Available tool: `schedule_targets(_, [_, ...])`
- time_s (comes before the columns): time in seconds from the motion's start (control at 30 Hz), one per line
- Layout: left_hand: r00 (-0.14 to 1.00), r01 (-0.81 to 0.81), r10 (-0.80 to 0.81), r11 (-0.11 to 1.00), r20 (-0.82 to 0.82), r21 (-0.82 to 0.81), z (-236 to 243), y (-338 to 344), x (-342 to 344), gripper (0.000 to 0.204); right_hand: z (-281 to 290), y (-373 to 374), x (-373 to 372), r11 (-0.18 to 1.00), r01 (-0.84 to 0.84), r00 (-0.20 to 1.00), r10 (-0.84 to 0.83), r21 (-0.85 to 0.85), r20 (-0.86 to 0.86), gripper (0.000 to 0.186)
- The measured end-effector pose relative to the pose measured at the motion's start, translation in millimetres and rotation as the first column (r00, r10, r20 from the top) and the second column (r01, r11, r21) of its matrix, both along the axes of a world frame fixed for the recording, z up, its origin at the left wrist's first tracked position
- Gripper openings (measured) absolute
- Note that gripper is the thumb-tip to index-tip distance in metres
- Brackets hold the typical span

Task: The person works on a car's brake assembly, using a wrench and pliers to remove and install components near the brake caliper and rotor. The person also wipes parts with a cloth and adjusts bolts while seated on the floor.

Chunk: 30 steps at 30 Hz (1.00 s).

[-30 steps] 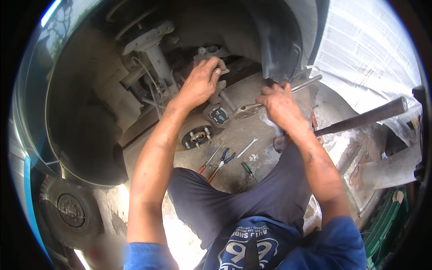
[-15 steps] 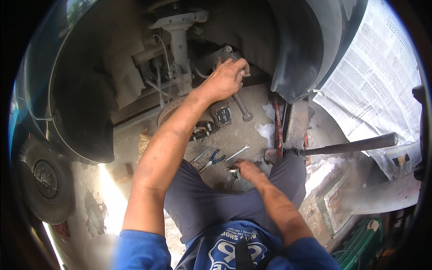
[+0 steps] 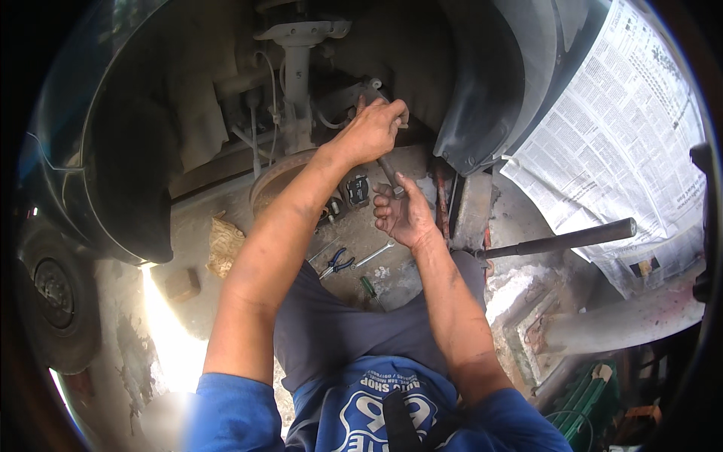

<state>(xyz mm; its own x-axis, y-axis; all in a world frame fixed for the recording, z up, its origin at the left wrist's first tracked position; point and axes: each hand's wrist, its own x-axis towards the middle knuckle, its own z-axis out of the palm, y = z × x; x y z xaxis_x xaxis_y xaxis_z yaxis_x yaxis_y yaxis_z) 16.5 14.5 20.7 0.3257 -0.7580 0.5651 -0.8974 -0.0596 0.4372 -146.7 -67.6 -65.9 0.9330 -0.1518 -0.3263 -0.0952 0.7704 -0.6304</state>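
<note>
My left hand (image 3: 369,129) reaches into the wheel well, its fingers wrapped round a metal bar (image 3: 387,167). The bar slants down out of my fist; its upper part is hidden by the hand. At the bar's lower end, my right hand (image 3: 410,212) has its palm turned up, with thumb and curled fingers closed about the thick metal tip. Behind my left hand are a grey suspension strut (image 3: 299,94) and a rusty brake disc (image 3: 263,184). A brake pad (image 3: 357,190) lies on the concrete left of my right hand.
Blue-handled pliers (image 3: 337,262), a wrench (image 3: 373,255) and a green-handled screwdriver (image 3: 368,286) lie between my knees. A jack handle (image 3: 572,239) juts out to the right. Newspaper (image 3: 610,143) covers the body panel. A wooden block (image 3: 181,285) and a tyre (image 3: 56,294) are left.
My right hand has risen from the tools on the floor to the bar's lower end. My left hand keeps its grip. The view has shifted slightly.
</note>
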Motion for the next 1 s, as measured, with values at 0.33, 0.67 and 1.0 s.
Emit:
schedule_targets(0.33, [1.000,-0.006,0.006,1.000,-0.018,0.023,2,2,-3,0.014,7,2,14,0.201,-0.025,0.951,-0.296,-0.979,-0.085,0.026])
schedule_targets(0.67, [1.000,0.016,-0.017,0.998,0.000,0.061,10,-4,-1,0.015,-26,1,-6,0.991,0.054,0.988,-0.071,0.126,0.138,0.047])
schedule_targets(1.0, [0.999,-0.020,0.010,0.974,0.048,0.224,30,-1,-2,0.017,2,19,-7,0.027,0.132,0.912,-0.396,-0.991,0.110,0.048])
